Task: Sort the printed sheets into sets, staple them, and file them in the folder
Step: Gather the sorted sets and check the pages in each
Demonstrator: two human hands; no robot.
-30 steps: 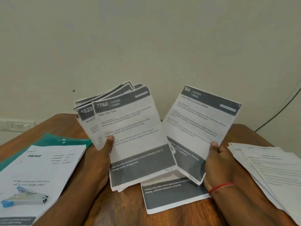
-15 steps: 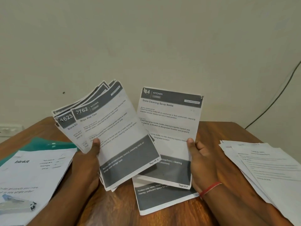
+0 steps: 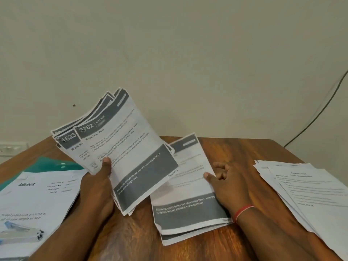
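Stapler [image 3: 20,233]: lies on the blinkit cover sheet [image 3: 37,194] at the near-left corner of the table [image 3: 235,147]; no hand near it.
Centre pile [image 3: 188,235]: flat at the middle of the near edge, edges uneven.
Single sheet [image 3: 188,185]: half a second ago it was upright in the right hand. Now it lies flat on top of the centre pile, slightly askew.
Right hand [image 3: 229,187]: thumb rests on the sheet's right edge and the fingers are loosely spread beside it. No pinch; it looks like letting go.
Left hand [image 3: 98,187]: grips the fanned stack [image 3: 120,147] from behind, thumb pressed on the front page headed 2762. The stack is tilted up over the left half of the table, much as before.
Loose pile [image 3: 305,191]: splayed along the right edge, not handled.
Green folder [image 3: 56,163]: farther back at the left edge, partly under the cover sheet.
Reading: one more page has been placed with its set. Many pages remain in the fan, so sorting likely continues; stapling and filing not begun.
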